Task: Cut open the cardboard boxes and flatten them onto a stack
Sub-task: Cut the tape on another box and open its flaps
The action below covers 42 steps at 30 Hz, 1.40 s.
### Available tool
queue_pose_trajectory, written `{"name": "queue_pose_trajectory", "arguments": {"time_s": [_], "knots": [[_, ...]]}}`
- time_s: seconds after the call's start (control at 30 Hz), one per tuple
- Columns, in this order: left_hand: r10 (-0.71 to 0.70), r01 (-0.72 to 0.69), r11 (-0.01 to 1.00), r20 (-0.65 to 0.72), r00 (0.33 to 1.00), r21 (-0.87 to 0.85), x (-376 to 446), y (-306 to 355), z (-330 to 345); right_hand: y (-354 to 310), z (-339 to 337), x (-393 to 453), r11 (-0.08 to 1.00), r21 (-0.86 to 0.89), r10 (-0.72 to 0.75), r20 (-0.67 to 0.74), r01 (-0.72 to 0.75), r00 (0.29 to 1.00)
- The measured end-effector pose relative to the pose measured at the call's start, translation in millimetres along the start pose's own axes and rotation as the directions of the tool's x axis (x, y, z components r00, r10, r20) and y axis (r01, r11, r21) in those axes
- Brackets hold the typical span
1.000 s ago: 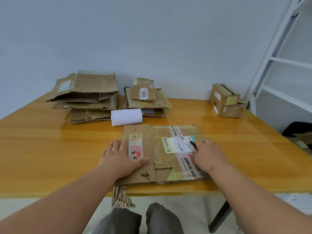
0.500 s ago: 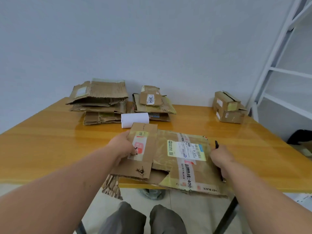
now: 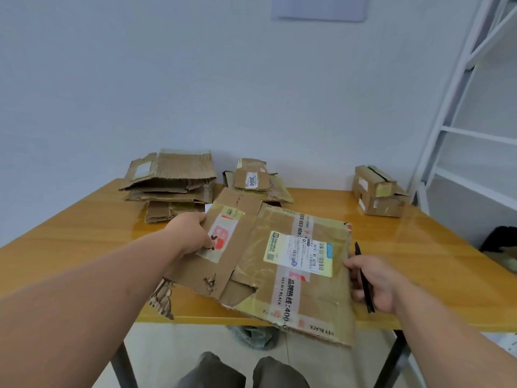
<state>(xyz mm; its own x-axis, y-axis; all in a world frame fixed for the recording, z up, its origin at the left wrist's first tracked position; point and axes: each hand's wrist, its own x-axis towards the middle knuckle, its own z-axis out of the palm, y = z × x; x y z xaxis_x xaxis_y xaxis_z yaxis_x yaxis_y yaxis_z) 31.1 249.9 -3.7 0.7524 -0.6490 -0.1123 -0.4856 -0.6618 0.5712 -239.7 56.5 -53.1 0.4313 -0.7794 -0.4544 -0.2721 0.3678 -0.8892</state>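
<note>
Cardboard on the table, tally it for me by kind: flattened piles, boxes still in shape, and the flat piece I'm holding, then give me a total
Flattened piles: 2, the big pile at the back left and the smaller pile beside it.
Boxes not yet flattened: 2, the upper box resting on the lower box.
Flat pieces in hand: 1, the flattened box.
Total: 5

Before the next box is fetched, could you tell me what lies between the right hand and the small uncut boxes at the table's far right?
In the head view, only bare tabletop lies between the right hand and the uncut boxes.
</note>
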Motion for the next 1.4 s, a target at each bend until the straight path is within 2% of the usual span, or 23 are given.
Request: {"name": "queue_pose_trajectory", "arguments": {"time_s": [0.2, 0.3, 0.43, 0.5, 0.6, 0.7, 0.77, 0.87, 1.0, 1.07, 1.13, 1.2, 1.3, 1.37, 1.4], "knots": [[0.083, -0.073, 0.985, -0.059, 0.995, 0.158, 8.4, 7.9, -24.3, -11.8, 13.6, -6.3, 0.999, 0.037, -0.027, 0.107, 0.023, 0.994], [0.135, -0.108, 0.970, -0.111, 0.985, 0.218, 18.8, 8.8, -38.8, -21.8, 28.7, 1.4, 0.993, 0.058, -0.104, 0.070, 0.100, 0.992], [0.094, -0.070, 0.988, -0.180, 0.979, 0.134, 37.4, 4.5, -68.8, -47.8, 56.1, 13.0, 0.975, 0.121, -0.188, -0.008, 0.188, 0.982], [0.031, -0.025, 0.998, -0.128, 0.991, 0.055, 45.7, -1.9, -86.8, -67.5, 73.2, 14.2, 0.963, 0.113, -0.241, -0.051, 0.245, 0.969], [-0.101, 0.097, 0.968, -0.006, 0.995, -0.232, 59.0, -18.4, -112.0, -98.8, 105.2, 18.3, 0.943, 0.162, -0.288, -0.043, 0.291, 0.957], [-0.165, 0.117, 0.848, -0.048, 0.985, -0.517, 80.3, -38.8, -134.5, -126.1, 139.0, 35.2, 0.930, 0.228, -0.302, 0.030, 0.287, 0.953], [-0.194, 0.089, 0.772, -0.101, 0.976, -0.629, 97.3, -50.6, -147.9, -143.9, 162.3, 48.8, 0.914, 0.244, -0.353, 0.081, 0.325, 0.932], [-0.254, 0.061, 0.720, -0.182, 0.950, -0.691, 128.2, -68.5, -166.1, -170.1, 205.0, 67.7, 0.886, 0.042, -0.464, 0.140, 0.462, 0.875], [-0.285, 0.064, 0.813, -0.301, 0.910, -0.578, 180.1, -96.6, -182.5, -195.3, 264.9, 103.6, 0.787, -0.244, -0.539, 0.174, 0.566, 0.824], [-0.256, 0.052, 0.884, -0.387, 0.886, -0.465, 208.8, -108.8, -185.7, -203.9, 290.0, 125.8, 0.717, -0.366, -0.571, 0.180, 0.593, 0.801], [-0.201, 0.080, 0.954, -0.420, 0.885, -0.288, 233.7, -117.9, -181.5, -206.5, 311.4, 145.8, 0.571, -0.550, -0.599, 0.228, 0.609, 0.767], [-0.174, 0.133, 0.981, -0.332, 0.927, -0.145, 255.9, -125.1, -168.0, -203.7, 327.6, 163.2, 0.352, -0.746, -0.593, 0.291, 0.566, 0.751], [-0.162, 0.166, 0.986, -0.135, 0.978, 0.020, 277.9, -130.5, -135.8, -192.1, 339.7, 180.3, 0.069, -0.904, -0.488, 0.337, 0.421, 0.805], [-0.136, 0.157, 0.941, -0.090, 0.987, 0.300, 287.7, -132.8, -111.6, -182.9, 343.4, 186.8, -0.095, -0.930, -0.456, 0.359, 0.356, 0.814], [-0.111, 0.136, 0.896, -0.084, 0.990, 0.424, 291.5, -133.9, -100.3, -178.1, 344.6, 190.0, -0.153, -0.921, -0.465, 0.387, 0.358, 0.796]]}}
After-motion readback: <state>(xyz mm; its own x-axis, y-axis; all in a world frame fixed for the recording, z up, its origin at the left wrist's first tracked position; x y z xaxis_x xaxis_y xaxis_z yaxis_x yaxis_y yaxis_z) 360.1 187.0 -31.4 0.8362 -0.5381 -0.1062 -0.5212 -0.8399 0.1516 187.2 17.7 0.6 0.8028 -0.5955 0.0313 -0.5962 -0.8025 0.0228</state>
